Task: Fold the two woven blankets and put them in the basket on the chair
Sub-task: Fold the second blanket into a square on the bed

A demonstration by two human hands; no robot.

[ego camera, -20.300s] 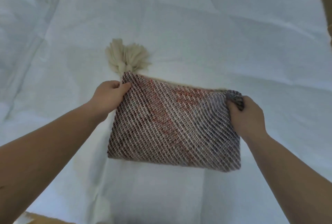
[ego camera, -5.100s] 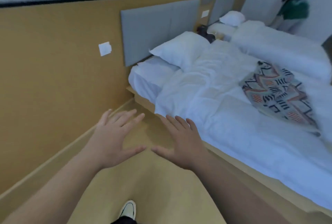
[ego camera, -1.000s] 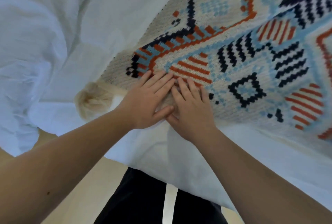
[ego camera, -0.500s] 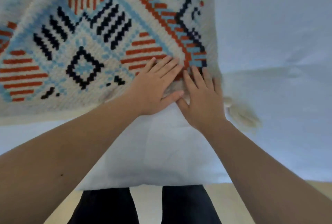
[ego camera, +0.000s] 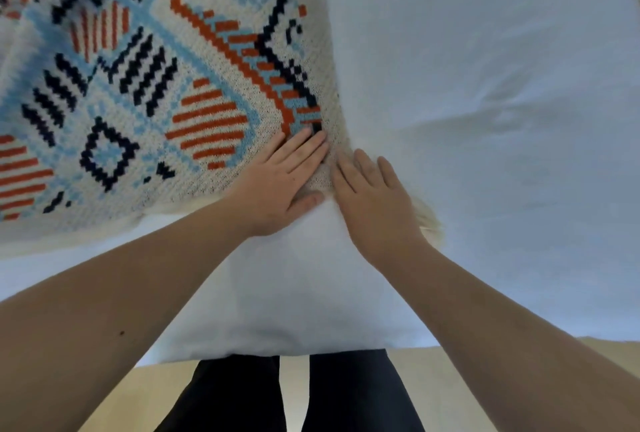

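Observation:
A cream woven blanket (ego camera: 145, 92) with orange, navy and light-blue geometric patterns lies spread on the white bed, filling the upper left. My left hand (ego camera: 280, 186) rests flat on its near right corner, fingers together and stretched out. My right hand (ego camera: 375, 203) lies flat beside it, fingertips on the blanket's corner edge. A cream tassel (ego camera: 431, 224) sticks out just right of my right wrist. The other blanket, the basket and the chair are out of view.
The white bed sheet (ego camera: 502, 102) covers the right and lower middle, its near edge hanging in front of my dark trousers (ego camera: 287, 397). Tan floor (ego camera: 138, 386) shows at the bottom on both sides of my legs.
Over the last second the view swung so the blanket now lies to the left and the tassel to the right. Both hands stay flat on the same corner, shifted slightly toward it.

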